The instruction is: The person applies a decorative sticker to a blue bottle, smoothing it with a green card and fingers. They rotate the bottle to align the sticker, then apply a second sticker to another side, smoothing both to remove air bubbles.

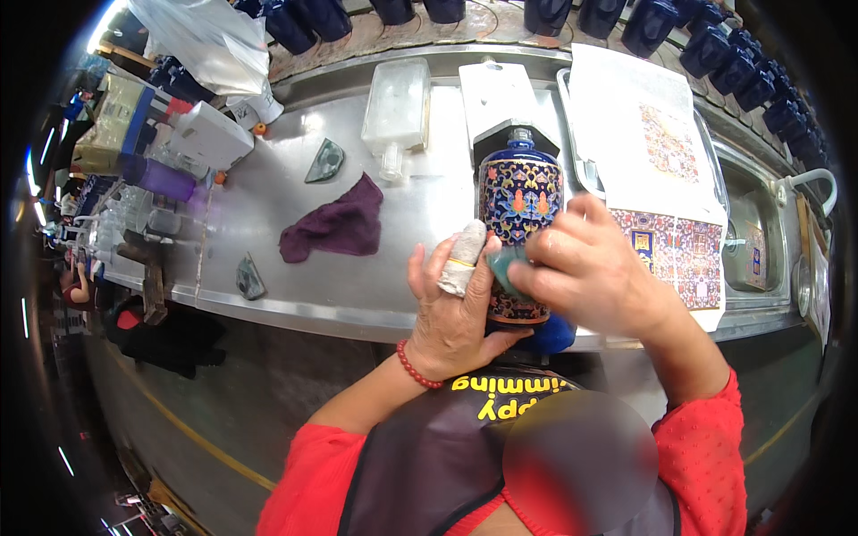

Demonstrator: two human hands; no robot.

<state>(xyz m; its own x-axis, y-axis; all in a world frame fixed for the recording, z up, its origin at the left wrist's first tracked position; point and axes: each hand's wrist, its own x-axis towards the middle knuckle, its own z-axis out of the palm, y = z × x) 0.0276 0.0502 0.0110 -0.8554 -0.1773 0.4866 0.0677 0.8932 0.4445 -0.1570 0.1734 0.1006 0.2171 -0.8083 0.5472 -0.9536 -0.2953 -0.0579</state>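
Observation:
A dark blue bottle (523,192) with a colourful floral pattern lies with its neck pointing away from me. My left hand (451,308) grips its left side near the base; one finger has a whitish cloth wrap (465,259) held by a yellow band, and red beads circle the wrist. Pinched in my right hand (585,268) is a flat teal-green scraper (508,268), pressed against the lower front of the bottle. The right hand looks slightly blurred. Under the bottle's near end shows a bit of blue cloth (556,335).
Left on the steel table (322,286) lie a purple cloth (344,223) and two dark green flat pieces (325,161). A clear rectangular bottle (398,103) lies farther back. Printed pattern sheets (679,250) sit at right, beside a sink (751,205). Dark blue bottles (652,27) line a conveyor behind.

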